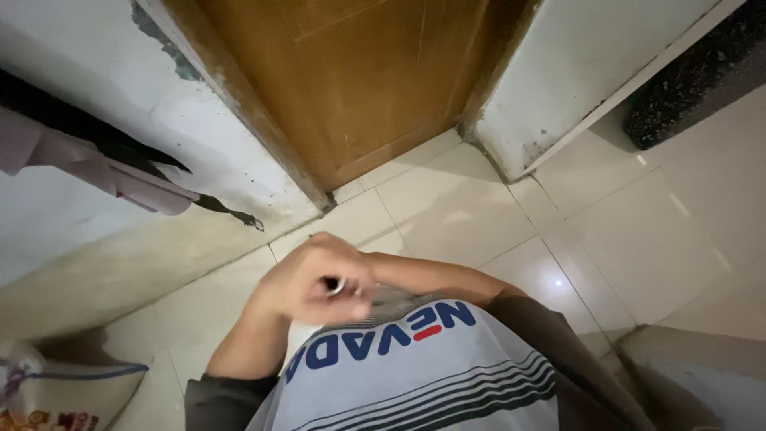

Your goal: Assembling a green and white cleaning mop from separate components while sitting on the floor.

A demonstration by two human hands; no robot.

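Observation:
My left hand (307,279) is held in front of my chest, blurred, with its fingers curled into a loose fist. A small object (333,285), dark with a pale glint, shows between the fingers; I cannot tell what it is. My right forearm comes in from the right, and my right hand (361,271) meets the left one, mostly hidden behind it. Below the hands is my grey-white shirt (431,375) with blue and red print and dark stripes.
A brown wooden door (351,88) stands shut ahead, set in a worn white wall. Pale cloth and a dark strap (120,172) hang on the left wall. There is a printed sack (64,391) at bottom left, a dark speckled slab (702,72) at top right and a pale tiled floor (638,239).

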